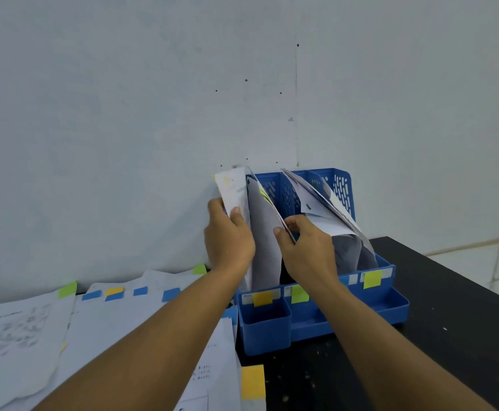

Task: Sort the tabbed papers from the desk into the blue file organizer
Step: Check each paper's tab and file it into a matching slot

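The blue file organizer [325,310] stands on a black desk against the wall. Coloured tabs mark its front: an orange tab [262,298], a green tab [299,293] and a yellow-green tab [372,279]. My left hand [227,235] grips a white sheet [233,188] at the left side of the leftmost slot. My right hand [304,244] pinches the edge of the papers [264,232] standing in that slot. More papers [322,209] lean in the slots further right.
Loose tabbed papers [103,315] with blue, green and orange tabs cover the desk to the left. A sheet with an orange tab [253,382] lies in front of the organizer. The black desk [450,321] ends at the right; the wall is close behind.
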